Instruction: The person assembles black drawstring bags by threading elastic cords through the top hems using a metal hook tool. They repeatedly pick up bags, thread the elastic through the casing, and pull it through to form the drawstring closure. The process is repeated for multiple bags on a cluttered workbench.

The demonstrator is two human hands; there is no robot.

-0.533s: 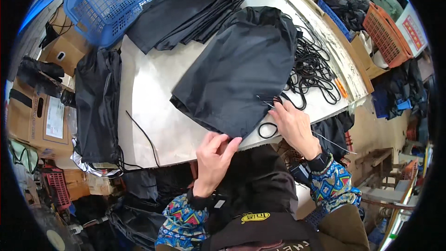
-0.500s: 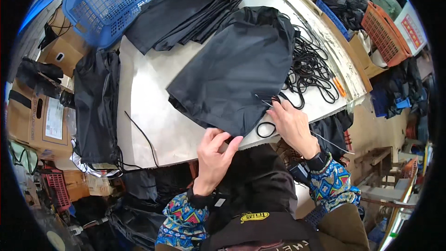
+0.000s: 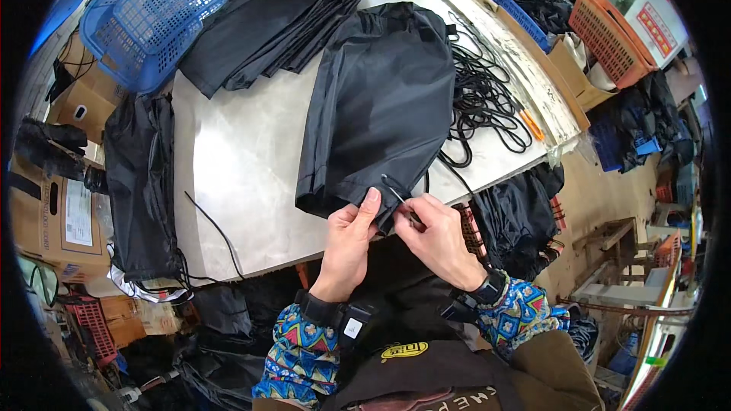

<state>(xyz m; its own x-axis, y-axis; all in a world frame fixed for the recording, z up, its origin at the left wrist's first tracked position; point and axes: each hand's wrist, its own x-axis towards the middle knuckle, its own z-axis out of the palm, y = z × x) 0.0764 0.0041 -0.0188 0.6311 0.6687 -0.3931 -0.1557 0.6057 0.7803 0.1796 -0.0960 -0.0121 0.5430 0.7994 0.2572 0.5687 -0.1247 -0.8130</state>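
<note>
Since half a second ago, both hands have been drawn together at the near hem of the black nylon drawstring bag (image 3: 381,106), where earlier they were spread apart. Only the head view is given. The left hand (image 3: 349,237) is pinched shut on the hem corner, thumb on top. The right hand (image 3: 436,234) is closed on a thin black cord (image 3: 394,190) at that same corner; how tightly cannot be told. The bag is laid flat on the pale metal table (image 3: 236,175), its long axis run from 12 o'clock down to the hands at 6 o'clock, mouth pointed toward the person. The right hand is nearer the cord's tip. A loose pile of black cords (image 3: 483,99) is seen at 2 o'clock, a blue plastic basket (image 3: 145,7) at 10 o'clock.
</note>
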